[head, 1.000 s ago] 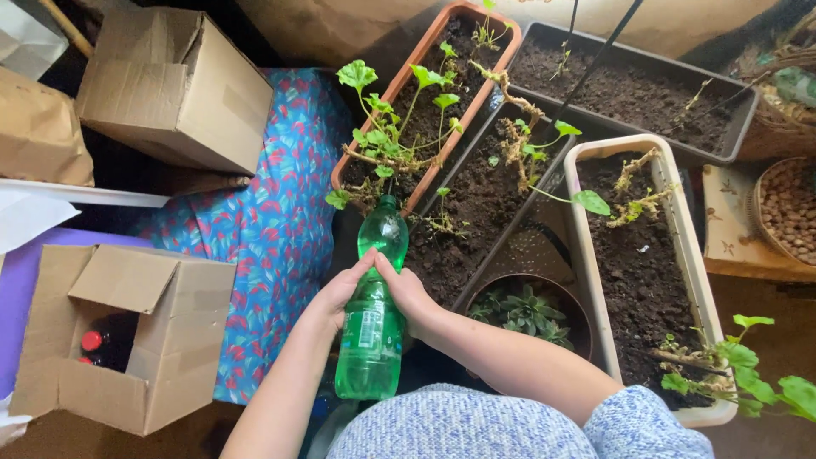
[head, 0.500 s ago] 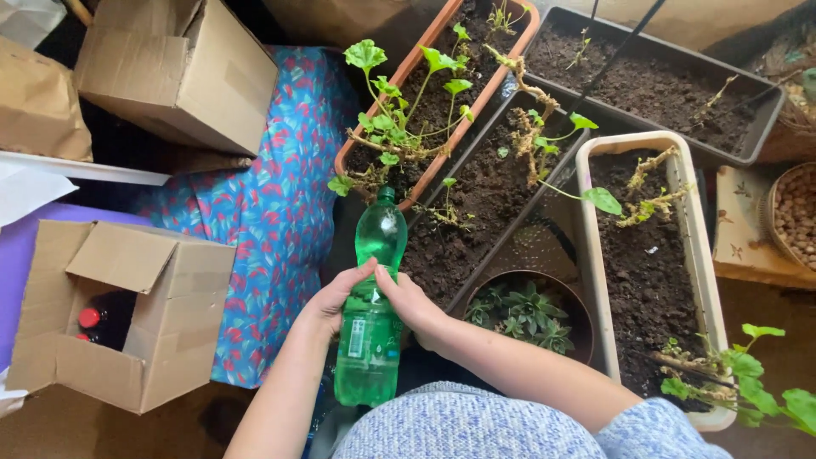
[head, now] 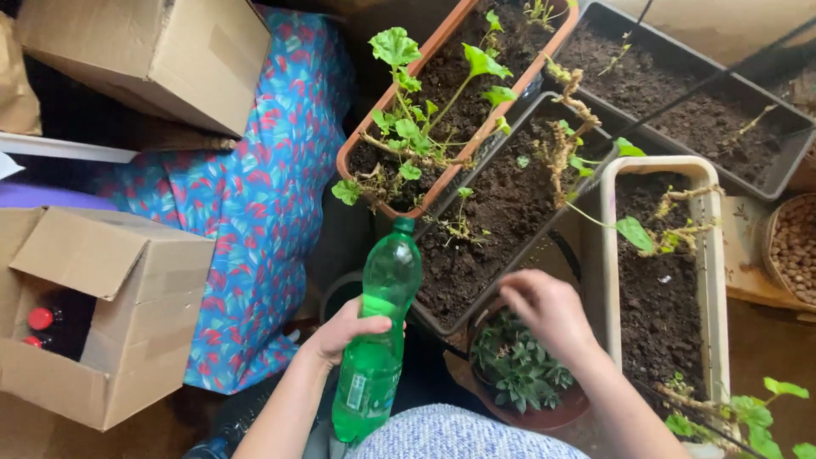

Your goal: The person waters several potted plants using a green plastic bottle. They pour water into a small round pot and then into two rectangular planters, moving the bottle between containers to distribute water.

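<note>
Looking down from my head camera, I see a blue cloth patterned with red leaves [head: 255,195] draped to my left, between two brown cardboard boxes [head: 102,314]. Ahead sit long soil-filled planters: a terracotta plastic trough [head: 361,153] with leafy green seedlings, a dark grey trough [head: 501,212] beside it, and a cream trough [head: 714,280] on my right. Below them stands a round brown pot of small succulents [head: 518,374]. My left hand [head: 344,331] is wrapped around the middle of a green translucent plastic bottle [head: 378,331], tilted with its neck near the terracotta trough's end. I think the cap is on, though it is hard to tell. My right hand [head: 544,310] hovers loosely spread over the succulent pot, holding nothing. For a clean pour, I judge the neck should go low over the soil, tipped slowly.
</note>
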